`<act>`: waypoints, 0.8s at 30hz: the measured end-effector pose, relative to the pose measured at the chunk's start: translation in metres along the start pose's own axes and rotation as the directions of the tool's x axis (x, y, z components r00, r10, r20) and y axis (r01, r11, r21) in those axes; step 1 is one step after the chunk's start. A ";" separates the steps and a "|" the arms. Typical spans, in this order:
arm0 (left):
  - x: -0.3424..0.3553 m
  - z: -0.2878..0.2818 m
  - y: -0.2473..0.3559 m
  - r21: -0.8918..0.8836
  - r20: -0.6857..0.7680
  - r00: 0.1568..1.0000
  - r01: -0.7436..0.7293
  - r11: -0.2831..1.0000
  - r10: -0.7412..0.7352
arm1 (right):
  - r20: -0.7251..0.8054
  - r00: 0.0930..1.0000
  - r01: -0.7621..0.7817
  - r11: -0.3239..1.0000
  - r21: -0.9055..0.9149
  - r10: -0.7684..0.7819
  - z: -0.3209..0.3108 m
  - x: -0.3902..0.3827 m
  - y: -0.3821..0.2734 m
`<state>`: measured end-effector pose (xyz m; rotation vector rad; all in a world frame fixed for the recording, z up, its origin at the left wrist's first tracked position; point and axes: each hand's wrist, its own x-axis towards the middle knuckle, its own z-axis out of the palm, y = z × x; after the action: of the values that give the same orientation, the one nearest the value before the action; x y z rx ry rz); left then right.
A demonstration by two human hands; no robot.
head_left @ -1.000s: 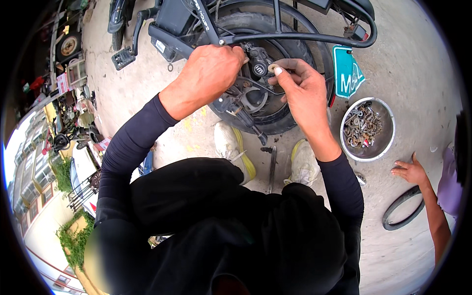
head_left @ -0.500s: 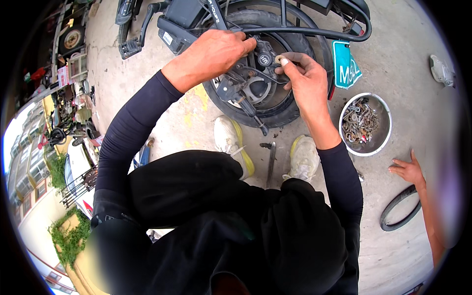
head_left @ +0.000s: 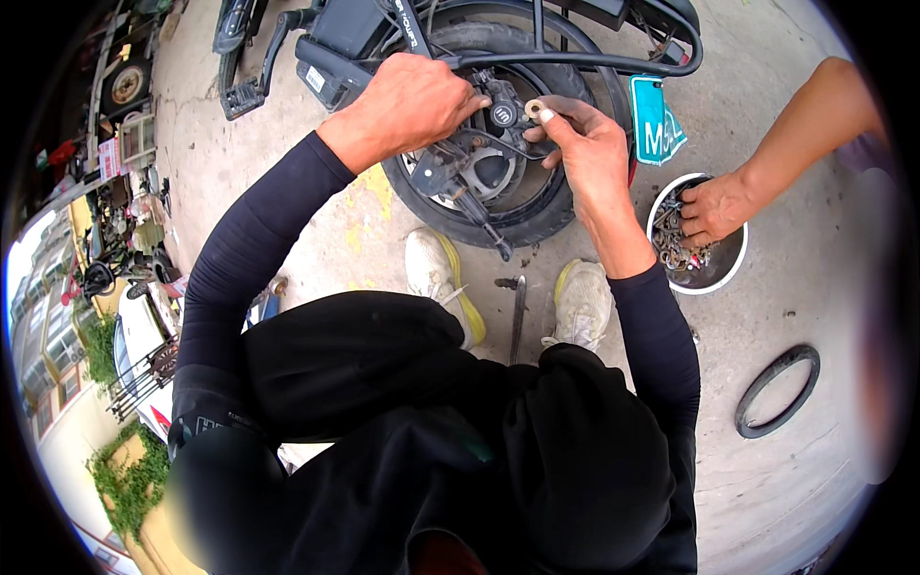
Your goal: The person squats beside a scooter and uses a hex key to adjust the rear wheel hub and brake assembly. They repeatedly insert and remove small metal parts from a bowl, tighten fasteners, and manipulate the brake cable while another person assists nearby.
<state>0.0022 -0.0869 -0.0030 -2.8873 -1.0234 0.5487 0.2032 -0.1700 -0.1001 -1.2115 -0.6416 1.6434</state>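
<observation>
Bottom of frame: the crouched person's black sleeves; shoes (head_left: 436, 278) planted either side of a tool (head_left: 518, 311) on the concrete. Mid-top: right hand (head_left: 589, 153) pinches a small washer (head_left: 534, 108) between thumb and forefinger, lined up with the hub (head_left: 500, 117), likely to seat it. Left hand (head_left: 407, 105), fingers curled, grips the brake assembly (head_left: 460, 172), probably steadying it. Right edge: another person's hand (head_left: 714, 206) digs in the parts bowl (head_left: 733, 273).
</observation>
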 end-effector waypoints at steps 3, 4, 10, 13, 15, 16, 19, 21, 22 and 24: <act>-0.005 0.002 0.000 -0.050 -0.149 0.989 -0.028 0.998 0.021 | -0.006 1.000 -0.004 1.000 0.004 0.004 0.004 -0.003 -0.006; -0.004 0.009 -0.002 -0.088 -0.264 0.962 -0.094 0.992 0.067 | -0.007 1.000 -0.002 1.000 0.004 0.002 0.004 -0.003 -0.005; 0.002 0.006 -0.005 0.006 -0.036 0.997 -0.074 0.997 0.074 | -0.016 1.000 0.007 1.000 0.002 -0.007 0.003 -0.003 -0.005; 0.003 -0.004 -0.003 0.077 0.186 0.982 0.002 0.997 -0.016 | -0.012 1.000 0.005 1.000 0.009 -0.005 0.004 -0.004 -0.005; 0.000 -0.003 -0.004 0.055 0.115 0.993 0.006 0.998 -0.012 | -0.010 1.000 0.008 1.000 0.004 -0.008 0.004 -0.004 -0.004; -0.004 0.003 -0.007 0.018 -0.005 1.000 -0.019 1.000 0.019 | -0.009 1.000 0.010 1.000 0.001 -0.010 0.004 -0.004 -0.004; -0.004 0.012 -0.010 -0.057 -0.210 0.973 -0.114 0.992 0.100 | -0.013 1.000 0.015 1.000 -0.008 -0.016 0.006 -0.004 -0.005; 0.000 0.011 -0.008 -0.043 -0.172 0.978 -0.127 0.991 0.118 | -0.016 1.000 0.015 1.000 -0.006 -0.015 0.004 -0.004 -0.004; 0.002 0.008 -0.007 -0.007 -0.090 0.990 -0.106 0.994 0.105 | -0.016 1.000 0.014 1.000 -0.006 -0.015 0.004 -0.004 -0.003; 0.002 0.004 -0.006 0.035 0.008 0.997 -0.072 0.997 0.072 | -0.015 1.000 0.018 1.000 -0.006 -0.018 0.004 -0.003 -0.003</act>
<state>-0.0015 -0.0812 -0.0066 -2.9032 -0.9034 0.5744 0.2012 -0.1713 -0.0946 -1.2176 -0.6467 1.6172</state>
